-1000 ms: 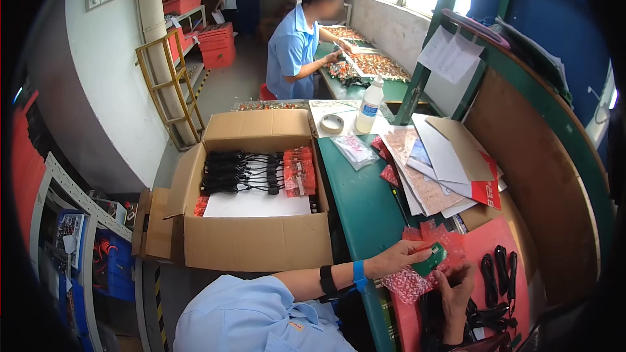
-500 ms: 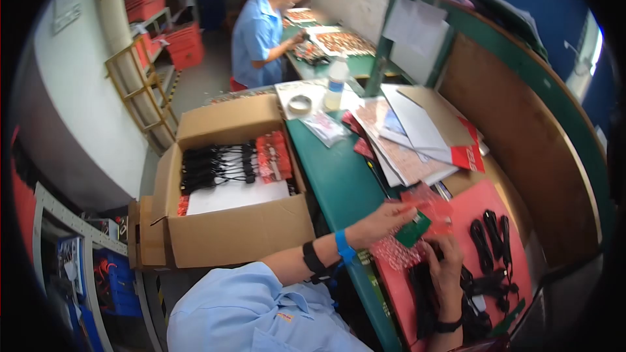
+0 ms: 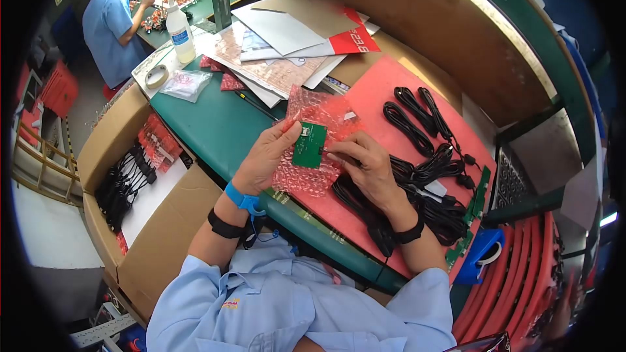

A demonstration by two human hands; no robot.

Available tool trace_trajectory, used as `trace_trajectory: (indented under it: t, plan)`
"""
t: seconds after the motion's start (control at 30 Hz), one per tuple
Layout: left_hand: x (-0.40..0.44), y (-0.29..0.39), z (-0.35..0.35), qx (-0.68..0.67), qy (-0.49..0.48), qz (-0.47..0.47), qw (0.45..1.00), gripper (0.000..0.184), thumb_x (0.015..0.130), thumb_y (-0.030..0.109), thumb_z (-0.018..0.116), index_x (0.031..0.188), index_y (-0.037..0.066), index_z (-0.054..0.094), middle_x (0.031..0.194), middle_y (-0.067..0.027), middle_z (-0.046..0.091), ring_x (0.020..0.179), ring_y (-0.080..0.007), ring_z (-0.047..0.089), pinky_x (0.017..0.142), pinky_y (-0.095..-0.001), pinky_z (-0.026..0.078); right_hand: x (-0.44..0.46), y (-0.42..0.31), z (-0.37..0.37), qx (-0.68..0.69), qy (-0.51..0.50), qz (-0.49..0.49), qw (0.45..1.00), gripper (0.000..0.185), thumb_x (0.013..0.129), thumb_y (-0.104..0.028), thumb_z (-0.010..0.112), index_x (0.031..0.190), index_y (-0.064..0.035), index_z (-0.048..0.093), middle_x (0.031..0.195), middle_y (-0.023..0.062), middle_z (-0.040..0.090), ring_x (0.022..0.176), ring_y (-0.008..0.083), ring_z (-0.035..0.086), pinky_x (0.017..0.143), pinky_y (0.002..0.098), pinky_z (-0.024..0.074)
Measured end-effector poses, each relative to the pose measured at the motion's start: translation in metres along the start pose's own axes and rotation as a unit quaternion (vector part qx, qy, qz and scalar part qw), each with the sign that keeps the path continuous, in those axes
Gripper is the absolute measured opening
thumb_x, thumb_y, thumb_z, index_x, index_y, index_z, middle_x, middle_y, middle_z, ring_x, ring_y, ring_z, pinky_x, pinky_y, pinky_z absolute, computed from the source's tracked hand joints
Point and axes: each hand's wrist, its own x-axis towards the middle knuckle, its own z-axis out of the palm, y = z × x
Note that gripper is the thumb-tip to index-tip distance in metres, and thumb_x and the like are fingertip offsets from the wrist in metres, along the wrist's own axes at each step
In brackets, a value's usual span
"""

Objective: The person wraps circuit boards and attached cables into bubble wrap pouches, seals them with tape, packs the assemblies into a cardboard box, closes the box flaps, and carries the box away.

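Observation:
A green circuit board [image 3: 310, 145] with a small silver connector is held up over the pink foam mat [image 3: 391, 83]. My left hand [image 3: 268, 153] grips the board's left edge between thumb and fingers. At its right edge, by a small dark part, the fingers of my right hand [image 3: 365, 166] are pinched together. What they hold there is too small to make out. Behind and below the board is a red bubble-wrap bag [image 3: 301, 179]. Coiled black cables [image 3: 433, 176] lie right of my right hand, and a black cable bundle [image 3: 362, 205] lies under its wrist.
More green boards [image 3: 481, 192] line the mat's right edge. Papers [image 3: 280, 32], a bottle [image 3: 179, 32] and a tape roll [image 3: 156, 76] are at the back. A carton [image 3: 173, 234] with black cables stands at left. Another person [image 3: 107, 26] works at the far table.
The view has swung right and down, so the carton and the other person appear farther left. My right fingers have come to the board's right edge, and the board now faces me more squarely.

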Motion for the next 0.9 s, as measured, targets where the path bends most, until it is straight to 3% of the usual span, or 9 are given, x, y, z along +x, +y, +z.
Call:
trace_trajectory:
  t: [0.23,0.33,0.5,0.53,0.6,0.7,0.73,0.83,0.9]
  plan:
    - [-0.002,0.004,-0.001,0.015,-0.008,-0.014,1.000,0.034,0.101,0.020,0.050,0.128,0.000,0.051,0.117,-0.0104,0.063,0.102,-0.0154,0.064,0.088,-0.0299,0.055,0.003,-0.003,0.000,-0.004,-0.038,0.020,0.999,0.021,0.077,-0.004,0.075,0.097,-0.0067,0.070,0.080,0.0069,0.058,0.073,0.0222,0.059,0.066,0.0302,0.0484]
    - [-0.003,0.007,0.002,0.063,-0.002,0.008,0.998,0.037,0.100,0.020,0.050,0.131,0.000,0.050,0.119,-0.0108,0.062,0.106,-0.0158,0.062,0.091,-0.0298,0.052,0.011,-0.013,0.008,0.177,0.183,0.139,0.957,0.027,0.078,-0.004,0.074,0.105,-0.0095,0.069,0.088,0.0066,0.063,0.091,0.0240,0.062,0.075,0.0291,0.0485]
    - [-0.007,0.018,0.013,0.073,-0.045,0.024,0.996,0.039,0.099,0.022,0.053,0.131,-0.001,0.050,0.114,-0.0076,0.064,0.104,-0.0126,0.061,0.092,-0.0277,0.050,0.006,-0.006,0.000,0.214,0.073,0.102,0.969,0.037,0.080,-0.004,0.072,0.115,-0.0148,0.067,0.109,0.0063,0.068,0.115,0.0263,0.057,0.091,0.0346,0.0434]
    - [-0.007,0.019,0.012,0.058,-0.053,0.022,0.997,0.041,0.099,0.022,0.053,0.132,-0.001,0.049,0.115,-0.0081,0.063,0.105,-0.0132,0.061,0.092,-0.0280,0.050,0.006,-0.003,-0.003,0.110,0.032,0.021,0.993,0.040,0.079,-0.004,0.071,0.117,-0.0161,0.066,0.115,0.0054,0.066,0.119,0.0262,0.055,0.095,0.0371,0.0399]
    - [-0.006,0.022,0.011,0.043,-0.061,0.019,0.997,0.042,0.099,0.022,0.053,0.133,-0.002,0.048,0.115,-0.0087,0.063,0.105,-0.0138,0.061,0.092,-0.0283,0.050,0.006,0.002,-0.007,-0.103,-0.050,-0.140,0.984,0.046,0.078,-0.003,0.069,0.122,-0.0187,0.064,0.128,0.0036,0.062,0.126,0.0260,0.051,0.102,0.0421,0.0330]
    - [-0.003,0.025,0.008,-0.211,-0.108,-0.123,0.964,0.050,0.096,0.020,0.058,0.138,-0.003,0.044,0.124,-0.0126,0.059,0.110,-0.0163,0.060,0.097,-0.0308,0.048,0.005,0.004,-0.005,-0.140,-0.050,-0.165,0.975,0.043,0.078,-0.005,0.067,0.119,-0.0169,0.065,0.128,-0.0004,0.062,0.126,0.0247,0.051,0.105,0.0465,0.0268]
    - [-0.002,0.025,0.008,-0.211,-0.108,-0.123,0.964,0.050,0.096,0.020,0.058,0.138,-0.003,0.044,0.124,-0.0126,0.059,0.110,-0.0163,0.060,0.097,-0.0308,0.048,0.006,0.005,-0.004,-0.159,-0.050,-0.178,0.970,0.042,0.077,-0.006,0.066,0.118,-0.0160,0.066,0.128,-0.0023,0.062,0.126,0.0240,0.051,0.106,0.0487,0.0237]
    - [0.000,0.024,0.006,0.057,-0.036,-0.065,0.996,0.049,0.093,0.015,0.060,0.137,-0.002,0.046,0.123,-0.0126,0.060,0.110,-0.0178,0.061,0.097,-0.0324,0.049,0.006,-0.003,-0.006,-0.186,-0.055,-0.170,0.966,0.044,0.074,-0.007,0.070,0.116,-0.0177,0.066,0.132,-0.0005,0.059,0.126,0.0265,0.050,0.105,0.0473,0.0253]
    - [0.002,0.026,0.008,0.047,-0.033,-0.058,0.997,0.048,0.093,0.014,0.060,0.136,-0.002,0.046,0.122,-0.0124,0.060,0.109,-0.0181,0.061,0.097,-0.0323,0.049,0.007,-0.012,-0.009,-0.201,-0.058,-0.167,0.964,0.045,0.072,-0.007,0.072,0.115,-0.0186,0.067,0.134,0.0004,0.058,0.126,0.0278,0.050,0.105,0.0466,0.0260]
